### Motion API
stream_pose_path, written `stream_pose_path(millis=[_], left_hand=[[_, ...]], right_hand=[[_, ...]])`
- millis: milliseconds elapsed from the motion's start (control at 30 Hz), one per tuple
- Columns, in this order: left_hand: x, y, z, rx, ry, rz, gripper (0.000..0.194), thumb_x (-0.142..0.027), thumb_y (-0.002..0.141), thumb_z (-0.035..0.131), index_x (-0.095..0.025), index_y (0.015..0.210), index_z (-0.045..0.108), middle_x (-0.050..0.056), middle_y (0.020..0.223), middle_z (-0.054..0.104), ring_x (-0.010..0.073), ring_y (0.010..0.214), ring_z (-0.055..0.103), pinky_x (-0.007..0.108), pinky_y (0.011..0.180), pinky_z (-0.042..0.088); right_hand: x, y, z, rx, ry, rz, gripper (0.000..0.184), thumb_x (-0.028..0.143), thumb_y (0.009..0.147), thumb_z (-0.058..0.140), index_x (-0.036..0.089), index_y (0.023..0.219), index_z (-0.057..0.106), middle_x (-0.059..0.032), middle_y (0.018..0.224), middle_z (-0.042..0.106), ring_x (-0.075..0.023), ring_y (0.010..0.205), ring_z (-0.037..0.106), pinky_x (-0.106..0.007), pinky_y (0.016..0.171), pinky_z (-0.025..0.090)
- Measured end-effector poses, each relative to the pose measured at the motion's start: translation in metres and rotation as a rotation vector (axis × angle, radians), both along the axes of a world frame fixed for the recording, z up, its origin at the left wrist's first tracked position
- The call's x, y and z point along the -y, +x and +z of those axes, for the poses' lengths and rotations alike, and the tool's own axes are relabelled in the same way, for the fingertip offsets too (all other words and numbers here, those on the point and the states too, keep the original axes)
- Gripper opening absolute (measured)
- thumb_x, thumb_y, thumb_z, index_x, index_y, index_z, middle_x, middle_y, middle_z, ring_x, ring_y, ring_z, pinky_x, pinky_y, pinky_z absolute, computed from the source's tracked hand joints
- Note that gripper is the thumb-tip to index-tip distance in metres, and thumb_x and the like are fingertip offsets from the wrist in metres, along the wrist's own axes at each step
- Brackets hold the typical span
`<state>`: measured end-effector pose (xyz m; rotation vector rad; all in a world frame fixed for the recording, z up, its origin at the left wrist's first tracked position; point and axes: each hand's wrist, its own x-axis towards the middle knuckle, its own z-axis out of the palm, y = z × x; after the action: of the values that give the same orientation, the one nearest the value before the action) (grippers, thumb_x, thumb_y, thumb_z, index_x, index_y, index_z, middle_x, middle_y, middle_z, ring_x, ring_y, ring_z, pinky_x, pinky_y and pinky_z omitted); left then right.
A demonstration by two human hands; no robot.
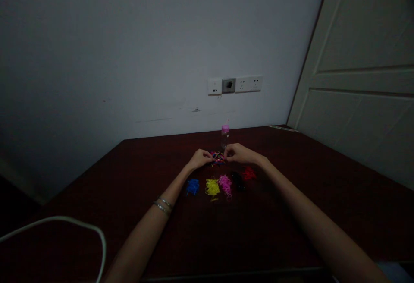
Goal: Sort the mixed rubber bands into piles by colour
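Note:
A mixed pile of small, bright rubber bands (217, 158) lies on the dark red table. At its left edge is my left hand (199, 158), fingers closed in a pinch touching the bands. From the other side my right hand (238, 153) reaches in, its thumb and fingertips also pinched together at the pile. Whatever is between the fingers is too small to make out. Nearer to me are sorted heaps: blue bands (193, 187), yellow bands (212, 187), pink bands (225, 184), black bands (238, 181) and red bands (249, 173).
A clear bottle with a pink lid (225, 128) stands just behind the pile, close to my right hand. The wall with sockets (248, 84) borders the table (200, 240) at the back. A white cable (74, 220) curves across the front left.

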<state>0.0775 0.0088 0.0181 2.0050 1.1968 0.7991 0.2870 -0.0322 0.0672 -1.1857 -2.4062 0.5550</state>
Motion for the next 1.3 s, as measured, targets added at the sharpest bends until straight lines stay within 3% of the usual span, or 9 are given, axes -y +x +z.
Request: stream_pose_path(millis=[200,433,633,867,967,1133,1300], left_hand=[[-0.002,-0.004,-0.004,-0.045,0.044,-0.034,0.028,-0.035,0.060,0.065,-0.009,0.069,0.068,-0.001,0.051,0.053,0.0071,0.048,0.040,0.019,0.047,0.028],[-0.006,-0.013,-0.004,0.031,0.022,-0.012,0.030,-0.034,0.062,0.063,-0.008,0.076,0.069,0.004,0.060,0.061,0.0093,0.052,0.048,0.020,0.050,0.034],[-0.008,-0.027,-0.006,0.118,0.032,0.085,0.028,-0.032,0.063,0.062,-0.008,0.074,0.069,0.006,0.063,0.063,0.0104,0.055,0.051,0.020,0.052,0.037],[-0.006,-0.034,-0.004,0.212,-0.058,0.173,0.024,-0.030,0.064,0.061,-0.008,0.073,0.067,0.002,0.052,0.057,0.0069,0.046,0.043,0.019,0.046,0.033],[-0.005,-0.036,-0.004,0.233,-0.084,0.219,0.025,-0.031,0.063,0.063,-0.008,0.072,0.067,0.000,0.049,0.054,0.0060,0.043,0.040,0.019,0.044,0.030],[-0.005,-0.041,-0.008,0.243,-0.110,0.284,0.032,-0.037,0.061,0.065,-0.008,0.074,0.067,-0.001,0.045,0.051,0.0051,0.040,0.037,0.018,0.042,0.026],[-0.004,-0.045,-0.008,0.237,-0.114,0.316,0.034,-0.039,0.059,0.065,-0.009,0.075,0.067,-0.003,0.044,0.048,0.0045,0.038,0.034,0.019,0.041,0.024]], right_hand=[[0.017,-0.003,0.007,0.122,-0.171,0.102,0.017,0.012,0.061,0.052,0.013,0.072,0.065,-0.0017,0.067,0.061,-0.0105,0.059,0.051,-0.020,0.055,0.037],[0.042,-0.017,0.013,0.271,-0.284,0.147,0.014,0.014,0.059,0.055,0.014,0.070,0.065,-0.0010,0.063,0.060,-0.0099,0.054,0.049,-0.019,0.047,0.034],[0.041,-0.021,0.008,0.327,-0.303,0.125,0.012,0.014,0.058,0.057,0.015,0.067,0.065,-0.0005,0.061,0.058,-0.0104,0.054,0.048,-0.020,0.048,0.033],[0.041,-0.016,0.012,0.342,-0.352,0.119,0.012,0.015,0.057,0.058,0.015,0.067,0.065,0.0001,0.061,0.058,-0.0102,0.054,0.049,-0.019,0.047,0.034],[0.039,-0.013,0.013,0.286,-0.308,0.131,0.016,0.015,0.059,0.056,0.015,0.072,0.066,-0.0004,0.061,0.059,-0.0099,0.054,0.049,-0.019,0.047,0.034],[0.029,-0.016,0.001,0.180,-0.098,0.160,0.026,0.017,0.066,0.052,0.014,0.086,0.068,-0.0034,0.070,0.063,-0.0111,0.059,0.052,-0.020,0.052,0.036],[0.022,-0.021,-0.015,0.227,-0.078,0.231,0.026,0.019,0.070,0.049,0.015,0.086,0.070,-0.0032,0.070,0.065,-0.0113,0.059,0.054,-0.020,0.055,0.037]])
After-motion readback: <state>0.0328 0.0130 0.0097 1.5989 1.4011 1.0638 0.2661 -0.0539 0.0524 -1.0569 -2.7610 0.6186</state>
